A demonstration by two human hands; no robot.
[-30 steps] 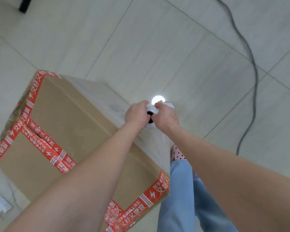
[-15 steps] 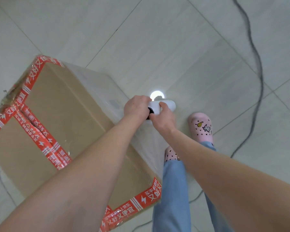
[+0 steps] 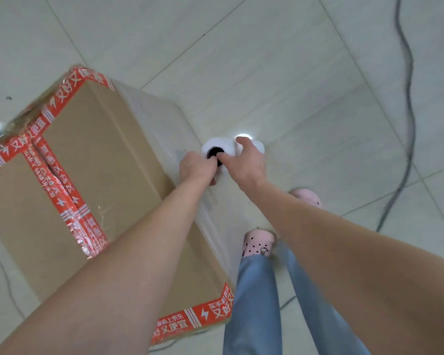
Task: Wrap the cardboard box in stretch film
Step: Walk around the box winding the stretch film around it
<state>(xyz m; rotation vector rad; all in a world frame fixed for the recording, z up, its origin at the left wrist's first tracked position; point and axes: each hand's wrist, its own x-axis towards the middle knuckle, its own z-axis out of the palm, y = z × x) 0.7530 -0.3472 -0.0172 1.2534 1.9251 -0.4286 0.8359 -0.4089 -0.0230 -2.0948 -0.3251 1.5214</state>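
On the tiled floor (image 3: 292, 73), the cardboard box (image 3: 100, 180) stands with film (image 3: 162, 119) drawn along one side. Beside it, the left hand (image 3: 195, 167) and right hand (image 3: 246, 162) curl their fingers (image 3: 241, 143) round the roll (image 3: 217, 149), which has travelled further along. Another layer seems underway.

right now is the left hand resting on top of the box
No, the left hand and the right hand both hold the film roll beside the cardboard box.

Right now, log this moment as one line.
step: wrapping | left hand: grips film roll | right hand: grips film roll | stretch film: covers cardboard box side nearest roll
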